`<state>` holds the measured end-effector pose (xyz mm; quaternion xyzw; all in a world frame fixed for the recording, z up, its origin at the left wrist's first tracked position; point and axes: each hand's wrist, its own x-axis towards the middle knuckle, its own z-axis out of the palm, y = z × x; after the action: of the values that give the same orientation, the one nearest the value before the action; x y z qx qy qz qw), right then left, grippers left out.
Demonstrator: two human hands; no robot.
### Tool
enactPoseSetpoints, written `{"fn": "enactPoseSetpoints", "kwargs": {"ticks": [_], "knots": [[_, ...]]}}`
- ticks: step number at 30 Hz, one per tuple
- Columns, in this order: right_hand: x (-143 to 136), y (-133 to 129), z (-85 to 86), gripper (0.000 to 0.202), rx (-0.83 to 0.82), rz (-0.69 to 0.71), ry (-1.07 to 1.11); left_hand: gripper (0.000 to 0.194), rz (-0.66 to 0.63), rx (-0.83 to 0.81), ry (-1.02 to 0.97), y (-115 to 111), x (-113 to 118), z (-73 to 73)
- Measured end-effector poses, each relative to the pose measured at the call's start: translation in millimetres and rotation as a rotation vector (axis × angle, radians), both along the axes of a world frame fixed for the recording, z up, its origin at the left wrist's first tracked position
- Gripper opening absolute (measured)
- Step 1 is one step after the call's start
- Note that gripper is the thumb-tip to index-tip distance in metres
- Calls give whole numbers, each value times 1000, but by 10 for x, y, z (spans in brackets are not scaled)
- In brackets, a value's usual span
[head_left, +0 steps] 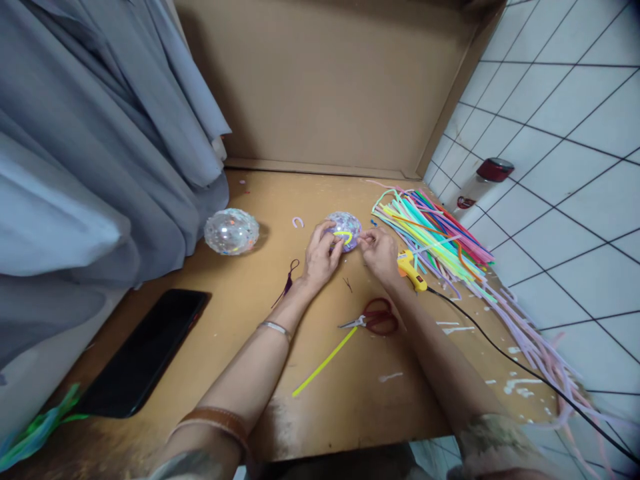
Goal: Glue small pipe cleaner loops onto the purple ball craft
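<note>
1. On the left, a clear round ball with coloured specks (232, 232) rests on the wooden table (240, 347), well apart from both hands.
2. The left hand (323, 255) comes in from the near left, forearm slanting inward, wrist low, fingers bent. Its fingers close on the left side of the purple-tinted, speckled round ball (353, 221), thumb on the near side; how firmly, I cannot tell.
3. That ball sits between the hands. A bent strip of fuzzy yellow stem (344, 234) lies across its near face, right by the left fingertips, its bend towards the right hand. The left hand is nearer the strip.
4. The right hand (381, 253) reaches in from the near right, fingertips drawn together just beside the ball's right edge; whether they pinch anything small, I cannot tell.
</note>
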<state>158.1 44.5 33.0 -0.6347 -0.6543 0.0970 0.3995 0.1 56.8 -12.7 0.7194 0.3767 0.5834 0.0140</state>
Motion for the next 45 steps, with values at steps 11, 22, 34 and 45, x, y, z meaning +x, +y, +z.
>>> {"fn": "enactPoseSetpoints", "kwargs": {"ticks": [11,22,34,45], "knots": [[-216,-167,22,20,-120,-79,-208,17,30,-11,9,2,5,-5],[-224,-139,64,19,-184,-122,-128,14,-30,-22,-25,1,30,-14],[-204,-71,-58,17,-83,-85,-136,17,-21,-52,-12,-12,34,-5],[-175,-72,-16,15,-91,-42,-155,17,-21,-51,-21,-8,32,-1]]}}
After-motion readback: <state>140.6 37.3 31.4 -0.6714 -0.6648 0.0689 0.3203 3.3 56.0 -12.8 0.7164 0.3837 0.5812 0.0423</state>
